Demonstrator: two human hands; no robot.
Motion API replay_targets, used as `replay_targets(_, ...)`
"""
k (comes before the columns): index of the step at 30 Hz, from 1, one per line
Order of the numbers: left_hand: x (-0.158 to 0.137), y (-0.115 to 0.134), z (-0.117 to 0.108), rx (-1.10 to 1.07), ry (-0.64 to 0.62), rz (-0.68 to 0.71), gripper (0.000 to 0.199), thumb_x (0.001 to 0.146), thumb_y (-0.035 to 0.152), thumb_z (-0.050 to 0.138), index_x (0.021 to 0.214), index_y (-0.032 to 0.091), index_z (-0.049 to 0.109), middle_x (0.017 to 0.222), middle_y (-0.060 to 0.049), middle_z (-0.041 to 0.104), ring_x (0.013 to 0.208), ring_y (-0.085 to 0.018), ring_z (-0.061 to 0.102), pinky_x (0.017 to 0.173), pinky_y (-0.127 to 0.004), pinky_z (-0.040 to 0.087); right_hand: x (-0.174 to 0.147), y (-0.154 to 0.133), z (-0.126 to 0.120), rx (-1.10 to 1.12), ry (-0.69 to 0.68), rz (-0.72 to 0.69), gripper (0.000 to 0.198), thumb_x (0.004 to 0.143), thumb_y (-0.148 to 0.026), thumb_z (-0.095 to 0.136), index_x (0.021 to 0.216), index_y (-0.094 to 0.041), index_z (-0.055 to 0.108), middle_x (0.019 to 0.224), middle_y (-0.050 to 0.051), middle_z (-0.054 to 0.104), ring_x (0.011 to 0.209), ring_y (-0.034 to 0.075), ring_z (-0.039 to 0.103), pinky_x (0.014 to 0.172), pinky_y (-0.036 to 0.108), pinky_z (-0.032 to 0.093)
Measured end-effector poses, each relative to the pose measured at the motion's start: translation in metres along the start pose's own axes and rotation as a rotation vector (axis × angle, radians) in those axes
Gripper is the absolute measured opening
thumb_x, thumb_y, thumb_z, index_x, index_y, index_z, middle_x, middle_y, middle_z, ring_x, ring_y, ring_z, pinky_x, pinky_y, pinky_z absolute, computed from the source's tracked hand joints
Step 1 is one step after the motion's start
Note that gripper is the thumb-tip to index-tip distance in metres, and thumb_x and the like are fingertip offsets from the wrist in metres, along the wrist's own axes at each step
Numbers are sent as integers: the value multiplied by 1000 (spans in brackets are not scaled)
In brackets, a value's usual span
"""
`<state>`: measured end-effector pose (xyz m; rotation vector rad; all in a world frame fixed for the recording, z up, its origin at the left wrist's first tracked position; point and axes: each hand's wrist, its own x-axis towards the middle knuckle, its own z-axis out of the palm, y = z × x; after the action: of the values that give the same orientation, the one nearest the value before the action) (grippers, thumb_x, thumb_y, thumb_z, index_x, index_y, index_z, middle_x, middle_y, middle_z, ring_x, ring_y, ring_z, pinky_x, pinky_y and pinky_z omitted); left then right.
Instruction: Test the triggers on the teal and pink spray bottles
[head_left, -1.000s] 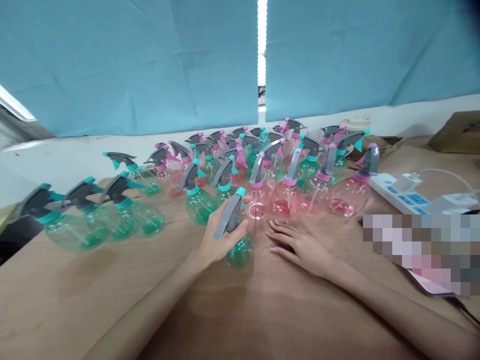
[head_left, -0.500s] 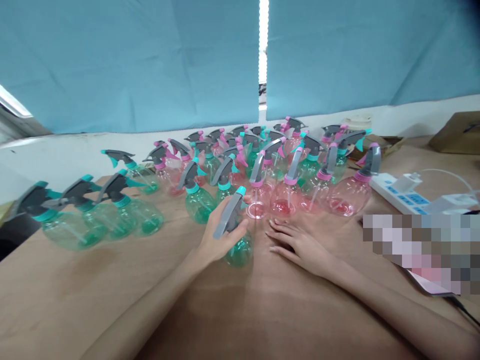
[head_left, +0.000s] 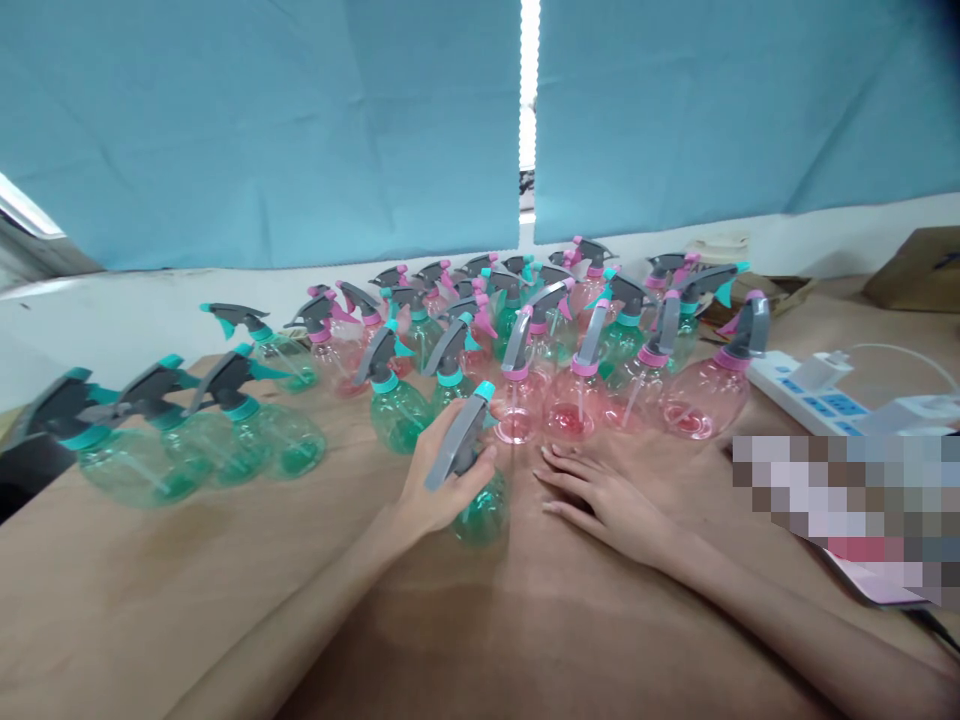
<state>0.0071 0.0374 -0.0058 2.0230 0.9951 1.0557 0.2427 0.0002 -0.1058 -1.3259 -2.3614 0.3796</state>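
My left hand (head_left: 439, 480) is wrapped round the neck of a green spray bottle (head_left: 484, 510) with a grey and teal trigger head, near the middle of the table. The bottle stands upright, its neck hidden behind my fingers. My right hand (head_left: 607, 500) lies flat on the wooden table (head_left: 420, 630), fingers stretched out and holding nothing. Just beyond its fingertips stands a pink spray bottle (head_left: 570, 410), in a row with a second pink spray bottle (head_left: 517, 410) to its left. A green spray bottle (head_left: 401, 412) is behind my left hand.
Several green spray bottles (head_left: 281, 440) stand at the left; many more, pink and green, crowd the back. At the right are a white power strip (head_left: 810, 395) with plugs, a blurred-out device with a pink edge (head_left: 874, 590), and a cardboard box (head_left: 919, 270).
The view has shifted very slightly. Both hands and the held spray bottle stay in almost the same place.
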Motion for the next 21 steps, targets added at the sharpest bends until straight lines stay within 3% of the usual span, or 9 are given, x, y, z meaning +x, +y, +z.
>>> replay_targets(9, 0, 1, -1, 69, 35, -10, 13, 77, 20, 54, 91, 22, 55, 71, 1, 51, 56, -13, 46, 54, -27, 39, 1, -1, -1, 11, 11, -7, 45, 94, -47, 46, 131, -25, 57, 143, 7, 49, 132, 28, 43, 108, 50, 37)
replay_targets(15, -2, 2, 1, 91, 57, -15, 9, 75, 19, 54, 83, 21, 52, 79, -3, 60, 61, -14, 49, 57, -29, 40, 0, 0, 0, 24, 19, -6, 44, 94, -47, 47, 132, -27, 56, 142, 6, 50, 132, 28, 43, 108, 49, 37)
replay_targets(21, -1, 2, 0, 101, 51, -16, 7, 75, 20, 54, 82, 22, 52, 75, -1, 58, 56, -13, 48, 53, -28, 40, 0, 1, 0, -2, -9, -6, 46, 95, -48, 44, 134, -25, 53, 144, 7, 48, 134, 27, 41, 109, 49, 36)
